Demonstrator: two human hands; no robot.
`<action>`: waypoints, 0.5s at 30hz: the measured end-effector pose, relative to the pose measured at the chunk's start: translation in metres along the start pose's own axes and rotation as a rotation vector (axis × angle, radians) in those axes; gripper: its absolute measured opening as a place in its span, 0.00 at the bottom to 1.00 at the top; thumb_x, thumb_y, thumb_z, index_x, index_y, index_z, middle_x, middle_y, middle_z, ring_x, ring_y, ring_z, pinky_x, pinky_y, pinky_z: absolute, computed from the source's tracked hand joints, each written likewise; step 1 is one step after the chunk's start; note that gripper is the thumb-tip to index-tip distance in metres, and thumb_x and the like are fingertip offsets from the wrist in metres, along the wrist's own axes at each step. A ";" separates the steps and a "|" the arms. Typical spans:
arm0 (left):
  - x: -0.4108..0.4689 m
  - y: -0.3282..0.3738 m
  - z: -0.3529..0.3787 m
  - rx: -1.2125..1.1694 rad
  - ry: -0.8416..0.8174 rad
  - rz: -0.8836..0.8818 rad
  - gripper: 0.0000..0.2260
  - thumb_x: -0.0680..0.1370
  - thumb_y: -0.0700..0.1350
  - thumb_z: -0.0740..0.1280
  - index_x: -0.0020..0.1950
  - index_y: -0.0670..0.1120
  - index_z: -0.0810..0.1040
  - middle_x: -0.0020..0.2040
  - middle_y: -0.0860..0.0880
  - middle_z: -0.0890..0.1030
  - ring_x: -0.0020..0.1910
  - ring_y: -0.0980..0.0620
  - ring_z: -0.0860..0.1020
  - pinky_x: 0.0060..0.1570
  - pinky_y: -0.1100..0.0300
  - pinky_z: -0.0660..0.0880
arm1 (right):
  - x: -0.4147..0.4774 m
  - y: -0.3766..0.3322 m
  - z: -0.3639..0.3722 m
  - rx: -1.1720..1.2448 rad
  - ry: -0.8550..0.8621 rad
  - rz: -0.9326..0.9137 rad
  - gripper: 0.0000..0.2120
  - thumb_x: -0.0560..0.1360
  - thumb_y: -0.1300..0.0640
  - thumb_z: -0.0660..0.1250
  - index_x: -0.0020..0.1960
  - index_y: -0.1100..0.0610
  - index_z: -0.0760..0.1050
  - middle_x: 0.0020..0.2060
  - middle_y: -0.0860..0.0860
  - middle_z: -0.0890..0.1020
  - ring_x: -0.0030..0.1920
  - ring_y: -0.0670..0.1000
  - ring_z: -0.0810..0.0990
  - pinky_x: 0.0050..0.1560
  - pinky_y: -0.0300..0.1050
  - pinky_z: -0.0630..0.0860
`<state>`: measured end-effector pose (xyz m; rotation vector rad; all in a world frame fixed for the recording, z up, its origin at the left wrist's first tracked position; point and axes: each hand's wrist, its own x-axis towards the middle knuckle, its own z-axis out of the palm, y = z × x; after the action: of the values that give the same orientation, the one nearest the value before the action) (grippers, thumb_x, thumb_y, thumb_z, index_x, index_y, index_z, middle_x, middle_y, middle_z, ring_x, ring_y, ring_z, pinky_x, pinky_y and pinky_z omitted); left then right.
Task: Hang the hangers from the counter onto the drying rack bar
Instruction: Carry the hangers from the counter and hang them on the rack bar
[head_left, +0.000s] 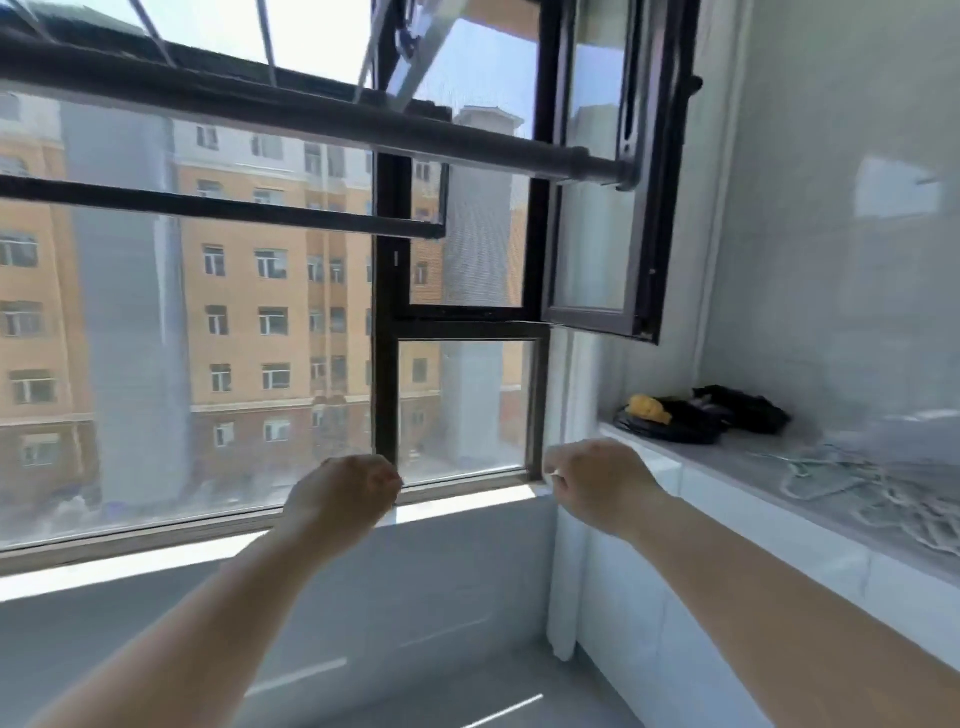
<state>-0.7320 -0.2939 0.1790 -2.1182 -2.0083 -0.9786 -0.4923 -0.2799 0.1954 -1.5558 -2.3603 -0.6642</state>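
Hangers (878, 496) heaped on counter (737, 460), black bundle (748, 410) beyond

Open air beneath drying rack bar (311, 122), window sash (602, 234) jutting inward (beside its right end)

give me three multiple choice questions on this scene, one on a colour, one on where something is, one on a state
1. What colour is the drying rack bar?
A) white
B) dark, near black
C) yellow

2. Where do the hangers lie?
A) over the bar
B) on the counter at the right
C) on the windowsill

3. What do the hands hold?
A) a hanger each
B) one hanger between them
C) nothing

Answers:
1 B: the bar shows dark against the bright window.
2 B: the pale tangle rests on the counter top, with none on the bar.
3 C: the left hand and right hand have curled fingers with nothing in them.
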 end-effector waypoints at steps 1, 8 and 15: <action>0.005 0.020 0.018 -0.018 -0.038 0.021 0.09 0.77 0.48 0.60 0.50 0.52 0.79 0.51 0.49 0.82 0.51 0.47 0.78 0.41 0.63 0.66 | -0.016 0.021 0.006 0.005 -0.043 0.061 0.12 0.76 0.62 0.53 0.55 0.58 0.73 0.52 0.55 0.81 0.51 0.57 0.77 0.44 0.43 0.65; 0.021 0.142 0.136 -0.130 -0.288 0.247 0.09 0.76 0.47 0.59 0.48 0.54 0.79 0.50 0.51 0.82 0.49 0.48 0.78 0.43 0.61 0.70 | -0.120 0.126 0.042 0.050 -0.219 0.431 0.13 0.77 0.59 0.52 0.56 0.58 0.72 0.53 0.55 0.80 0.51 0.56 0.76 0.46 0.44 0.69; 0.045 0.264 0.236 -0.266 -0.473 0.433 0.10 0.76 0.46 0.57 0.48 0.53 0.78 0.48 0.51 0.81 0.46 0.50 0.78 0.43 0.61 0.72 | -0.189 0.222 0.065 0.001 -0.292 0.736 0.13 0.77 0.59 0.52 0.56 0.58 0.72 0.52 0.56 0.80 0.52 0.57 0.76 0.48 0.45 0.71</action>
<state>-0.3985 -0.1848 0.1106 -2.9898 -1.5013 -0.7543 -0.2102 -0.3265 0.1111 -2.4356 -1.7117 -0.2727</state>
